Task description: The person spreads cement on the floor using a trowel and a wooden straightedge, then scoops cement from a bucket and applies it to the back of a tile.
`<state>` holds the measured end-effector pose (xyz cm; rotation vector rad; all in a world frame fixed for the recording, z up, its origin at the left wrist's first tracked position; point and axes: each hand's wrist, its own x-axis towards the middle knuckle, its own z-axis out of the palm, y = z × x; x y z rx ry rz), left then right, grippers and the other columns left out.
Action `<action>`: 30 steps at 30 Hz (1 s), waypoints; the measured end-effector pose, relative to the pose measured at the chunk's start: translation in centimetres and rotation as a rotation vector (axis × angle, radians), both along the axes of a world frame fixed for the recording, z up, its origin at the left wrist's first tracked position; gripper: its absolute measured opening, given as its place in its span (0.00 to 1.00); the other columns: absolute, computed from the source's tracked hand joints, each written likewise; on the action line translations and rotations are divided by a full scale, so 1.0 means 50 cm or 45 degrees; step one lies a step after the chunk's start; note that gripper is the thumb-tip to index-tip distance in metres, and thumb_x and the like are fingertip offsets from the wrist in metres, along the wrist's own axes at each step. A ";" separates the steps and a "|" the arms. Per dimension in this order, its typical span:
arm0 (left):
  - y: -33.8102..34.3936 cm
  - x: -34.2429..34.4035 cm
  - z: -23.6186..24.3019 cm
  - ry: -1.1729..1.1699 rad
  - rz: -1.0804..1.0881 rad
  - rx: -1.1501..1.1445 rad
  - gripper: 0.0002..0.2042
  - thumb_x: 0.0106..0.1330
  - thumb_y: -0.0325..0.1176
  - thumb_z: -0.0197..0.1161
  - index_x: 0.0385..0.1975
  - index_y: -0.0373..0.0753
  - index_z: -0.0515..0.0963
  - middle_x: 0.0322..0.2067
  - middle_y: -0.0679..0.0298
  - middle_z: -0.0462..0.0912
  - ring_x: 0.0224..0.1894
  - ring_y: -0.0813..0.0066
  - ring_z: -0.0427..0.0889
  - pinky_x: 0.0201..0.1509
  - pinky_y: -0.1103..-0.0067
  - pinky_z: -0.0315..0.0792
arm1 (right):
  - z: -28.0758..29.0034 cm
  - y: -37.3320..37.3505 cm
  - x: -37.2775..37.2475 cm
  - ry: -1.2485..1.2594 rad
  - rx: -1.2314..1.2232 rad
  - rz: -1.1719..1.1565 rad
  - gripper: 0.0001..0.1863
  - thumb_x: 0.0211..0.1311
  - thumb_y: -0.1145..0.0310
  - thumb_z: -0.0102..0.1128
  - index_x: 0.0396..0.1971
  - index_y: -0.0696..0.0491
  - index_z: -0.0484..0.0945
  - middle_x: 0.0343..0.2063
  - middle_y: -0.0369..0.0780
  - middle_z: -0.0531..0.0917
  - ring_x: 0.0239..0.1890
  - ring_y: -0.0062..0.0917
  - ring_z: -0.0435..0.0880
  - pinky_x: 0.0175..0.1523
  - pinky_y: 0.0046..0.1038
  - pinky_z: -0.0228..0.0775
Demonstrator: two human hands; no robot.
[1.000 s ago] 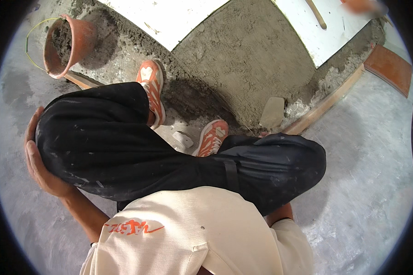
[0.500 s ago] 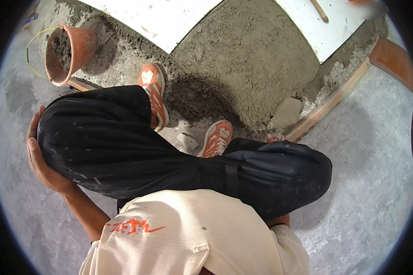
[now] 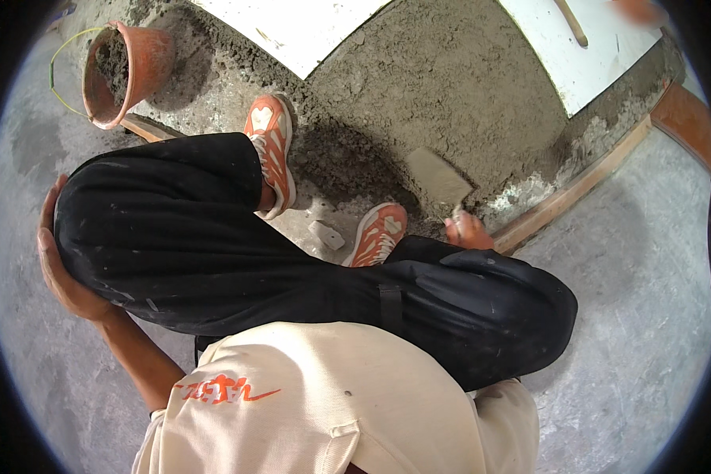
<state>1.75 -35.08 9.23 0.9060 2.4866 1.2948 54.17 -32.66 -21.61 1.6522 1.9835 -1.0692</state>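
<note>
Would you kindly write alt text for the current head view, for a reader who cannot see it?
The person's right hand holds a trowel over grey-brown mortar, while the left hand rests on the left knee. Two white panels border the mortar, and an orange bucket holding similar material is at upper left.

There were two grips, one left grip (image 3: 69,272) and one right grip (image 3: 472,231), and one trowel (image 3: 437,175). Boards came to two, one left board (image 3: 296,33) and one right board (image 3: 574,69), with one stick (image 3: 572,24). Shoes numbered two, one left shoe (image 3: 270,152) and one right shoe (image 3: 378,231). Two wood strips (image 3: 581,187) showed. The rest were singles: one bucket (image 3: 147,65), one brown panel (image 3: 687,124), one stone (image 3: 325,235), one shirt (image 3: 308,430) and one pair of trousers (image 3: 158,237).
</note>
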 end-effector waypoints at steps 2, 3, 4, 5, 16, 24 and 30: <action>-0.005 -0.001 0.002 -0.017 0.028 0.012 0.31 0.80 0.46 0.42 0.64 0.20 0.73 0.64 0.39 0.78 0.65 0.52 0.80 0.75 0.61 0.68 | -0.029 -0.001 0.036 0.087 0.171 -0.031 0.24 0.76 0.48 0.57 0.54 0.53 0.78 0.43 0.51 0.85 0.44 0.53 0.85 0.49 0.52 0.78; -0.003 -0.001 0.004 -0.028 0.034 0.019 0.31 0.80 0.46 0.42 0.64 0.20 0.73 0.64 0.39 0.79 0.65 0.52 0.80 0.75 0.61 0.68 | -0.073 -0.028 0.081 0.177 0.362 0.008 0.23 0.76 0.49 0.57 0.54 0.54 0.78 0.43 0.51 0.85 0.45 0.53 0.85 0.49 0.53 0.78; -0.001 -0.005 0.000 -0.017 0.022 0.008 0.31 0.80 0.46 0.42 0.63 0.20 0.74 0.64 0.39 0.79 0.64 0.52 0.81 0.75 0.61 0.69 | -0.076 -0.032 0.085 0.218 0.396 -0.002 0.23 0.76 0.50 0.57 0.54 0.54 0.79 0.43 0.52 0.85 0.45 0.53 0.86 0.49 0.53 0.78; -0.006 -0.007 0.000 0.004 0.019 0.001 0.31 0.80 0.46 0.42 0.63 0.20 0.74 0.63 0.39 0.79 0.64 0.52 0.81 0.75 0.61 0.69 | -0.059 -0.016 0.061 0.271 0.429 0.000 0.22 0.76 0.50 0.57 0.54 0.54 0.79 0.43 0.52 0.86 0.45 0.53 0.86 0.49 0.53 0.78; -0.005 0.002 0.016 0.181 -0.012 -0.114 0.30 0.79 0.46 0.44 0.60 0.21 0.77 0.61 0.40 0.82 0.61 0.53 0.83 0.73 0.64 0.72 | -0.023 0.067 -0.063 0.390 0.387 -0.257 0.16 0.77 0.58 0.58 0.48 0.57 0.80 0.39 0.54 0.86 0.38 0.56 0.85 0.45 0.53 0.75; 0.005 -0.022 0.002 0.100 -0.050 -0.054 0.29 0.79 0.45 0.44 0.59 0.21 0.77 0.60 0.40 0.82 0.61 0.53 0.83 0.72 0.63 0.72 | 0.023 0.141 -0.168 0.537 -0.048 0.095 0.22 0.76 0.55 0.59 0.52 0.60 0.76 0.46 0.58 0.85 0.49 0.58 0.84 0.53 0.52 0.75; -0.021 -0.035 0.003 0.174 0.050 -0.074 0.30 0.79 0.47 0.44 0.60 0.21 0.77 0.60 0.40 0.82 0.62 0.53 0.83 0.72 0.63 0.72 | 0.061 0.178 -0.234 0.345 -0.088 0.246 0.24 0.76 0.53 0.59 0.55 0.60 0.75 0.47 0.58 0.85 0.52 0.57 0.83 0.56 0.53 0.75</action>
